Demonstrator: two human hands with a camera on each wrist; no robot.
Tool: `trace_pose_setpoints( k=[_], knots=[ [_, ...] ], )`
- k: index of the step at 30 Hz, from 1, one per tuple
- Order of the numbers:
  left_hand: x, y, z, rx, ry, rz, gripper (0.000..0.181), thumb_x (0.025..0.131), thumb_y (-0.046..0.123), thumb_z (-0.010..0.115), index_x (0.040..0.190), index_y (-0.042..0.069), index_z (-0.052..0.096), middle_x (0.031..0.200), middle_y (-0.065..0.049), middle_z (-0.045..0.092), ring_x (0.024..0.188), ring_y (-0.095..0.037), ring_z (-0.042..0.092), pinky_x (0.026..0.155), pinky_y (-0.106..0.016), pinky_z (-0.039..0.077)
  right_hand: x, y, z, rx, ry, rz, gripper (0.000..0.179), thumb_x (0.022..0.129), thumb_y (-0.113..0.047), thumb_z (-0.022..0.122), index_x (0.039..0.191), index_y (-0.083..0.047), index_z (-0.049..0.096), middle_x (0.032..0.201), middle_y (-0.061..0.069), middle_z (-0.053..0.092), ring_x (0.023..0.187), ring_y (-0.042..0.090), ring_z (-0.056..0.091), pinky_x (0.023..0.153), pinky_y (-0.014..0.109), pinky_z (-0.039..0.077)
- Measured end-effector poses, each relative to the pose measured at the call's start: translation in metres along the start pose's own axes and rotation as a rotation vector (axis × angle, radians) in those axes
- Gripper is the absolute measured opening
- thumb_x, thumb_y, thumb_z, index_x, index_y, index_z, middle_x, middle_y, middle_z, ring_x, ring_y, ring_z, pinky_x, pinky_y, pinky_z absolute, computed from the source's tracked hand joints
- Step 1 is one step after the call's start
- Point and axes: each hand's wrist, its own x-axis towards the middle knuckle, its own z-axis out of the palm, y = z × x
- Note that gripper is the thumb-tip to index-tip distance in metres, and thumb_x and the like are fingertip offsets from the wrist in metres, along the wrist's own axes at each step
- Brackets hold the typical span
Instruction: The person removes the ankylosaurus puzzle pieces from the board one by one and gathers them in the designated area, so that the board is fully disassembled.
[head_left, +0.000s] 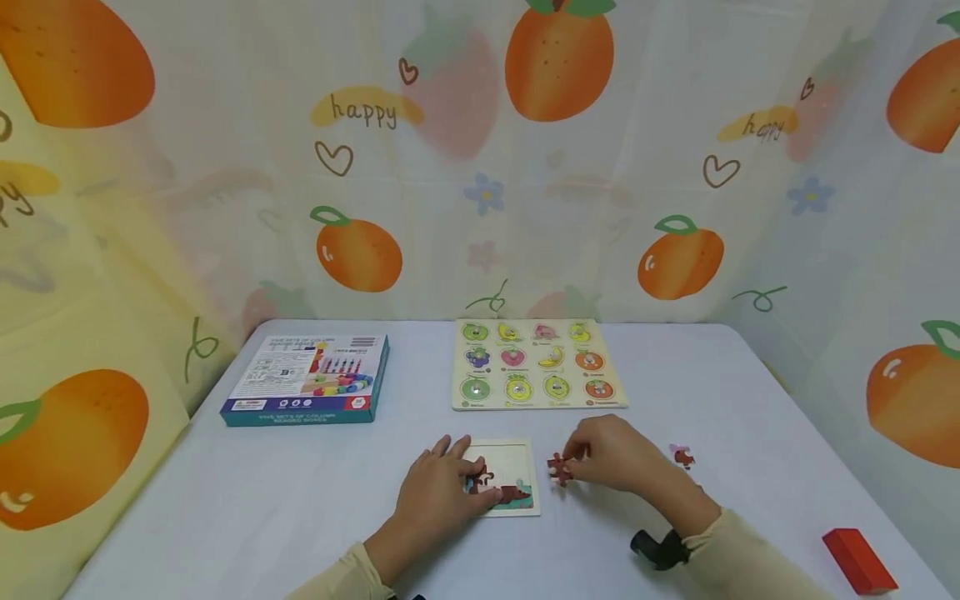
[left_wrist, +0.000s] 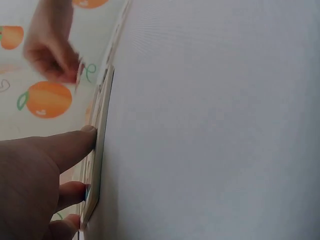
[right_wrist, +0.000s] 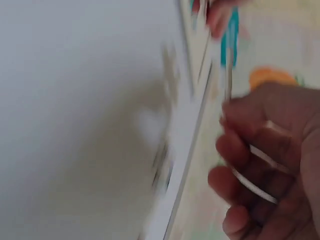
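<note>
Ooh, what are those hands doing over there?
A person's left hand rests on a small jigsaw tray, which is only partly filled with pieces. The right hand pinches a brown jigsaw piece, held up beside the tray and not yet in it. Another loose piece lies farther right, and a fruit picture board sits behind.

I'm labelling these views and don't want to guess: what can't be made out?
- Head view: part of the puzzle board, covered by the left hand.
- Head view: the fine print on the box, too small to read.
- Left wrist view: the picture on the held piece, blurred and nearly edge-on.
- Right wrist view: the loose bits' shapes, lost in blur.
</note>
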Motion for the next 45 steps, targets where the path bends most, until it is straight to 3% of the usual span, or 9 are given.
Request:
trace_pose_setpoints(
  k=[5,9,13,21,27,31,38,45],
  knots=[
    [-0.002,-0.005,0.003,-0.017,0.012,0.01,0.057,0.076,0.058,0.075,0.113,0.015,0.075,0.141,-0.006,0.054,0.135,-0.039,0.039,0.107,-0.059,0.028,-0.038,0.047,-0.014,0.085,-0.039,0.036,0.011,0.08,-0.019,0.079,0.079,-0.027,0.072,0.07,-0.017,0.056,0.064,0.005,0.05,0.053,0.024,0.045],
    [-0.004,-0.01,0.004,0.001,0.029,0.017,0.055,0.076,0.059,0.075,0.11,0.016,0.074,0.141,-0.007,0.054,0.134,-0.04,0.04,0.105,-0.061,0.029,-0.059,0.071,-0.018,0.157,-0.052,0.036,0.009,0.081,-0.02,0.08,0.079,-0.025,0.072,0.07,-0.015,0.057,0.06,0.004,0.05,0.051,0.025,0.045],
    [-0.005,-0.011,0.002,0.007,0.048,0.013,0.052,0.076,0.058,0.076,0.108,0.017,0.073,0.14,-0.007,0.055,0.133,-0.04,0.041,0.104,-0.06,0.03,-0.067,0.084,-0.018,0.199,-0.061,0.03,0.007,0.081,-0.021,0.08,0.08,-0.024,0.073,0.071,-0.014,0.059,0.061,0.004,0.051,0.051,0.025,0.045],
    [-0.004,-0.005,0.005,-0.056,0.067,0.008,0.039,0.072,0.054,0.08,0.096,0.025,0.07,0.137,-0.006,0.058,0.131,-0.039,0.044,0.103,-0.058,0.033,-0.074,0.092,-0.017,0.165,-0.061,0.043,0.007,0.08,-0.021,0.081,0.083,-0.021,0.074,0.076,-0.017,0.059,0.067,0.002,0.05,0.056,0.024,0.045],
    [-0.004,-0.006,0.006,-0.059,0.088,0.016,0.037,0.072,0.053,0.081,0.094,0.026,0.069,0.136,-0.006,0.059,0.13,-0.039,0.046,0.103,-0.057,0.034,-0.06,0.065,-0.022,0.204,-0.034,0.049,0.01,0.086,-0.029,0.077,0.09,-0.021,0.073,0.074,-0.014,0.06,0.064,0.006,0.05,0.053,0.025,0.045],
    [-0.003,-0.007,0.005,-0.049,0.078,0.022,0.037,0.074,0.054,0.08,0.095,0.026,0.068,0.137,-0.006,0.057,0.131,-0.039,0.045,0.104,-0.056,0.034,-0.034,0.03,-0.017,0.186,-0.046,-0.027,0.006,0.087,-0.027,0.076,0.089,-0.021,0.073,0.073,-0.016,0.059,0.065,0.006,0.051,0.056,0.025,0.046],
    [-0.002,-0.008,0.003,-0.049,0.053,0.042,0.036,0.078,0.054,0.076,0.099,0.026,0.068,0.139,-0.007,0.056,0.131,-0.039,0.044,0.103,-0.057,0.034,0.016,-0.034,0.012,0.148,-0.082,-0.171,0.006,0.088,-0.024,0.073,0.087,-0.018,0.075,0.073,-0.019,0.058,0.067,0.004,0.052,0.06,0.024,0.047],
    [-0.009,-0.015,0.001,-0.139,0.039,-0.033,0.054,0.08,0.052,0.075,0.12,0.017,0.065,0.146,-0.008,0.048,0.137,-0.04,0.035,0.104,-0.06,0.033,0.046,-0.068,0.048,0.171,-0.03,-0.109,0.015,0.084,-0.018,0.073,0.095,-0.008,0.077,0.078,-0.012,0.062,0.069,0.003,0.054,0.064,0.026,0.049]
  ],
)
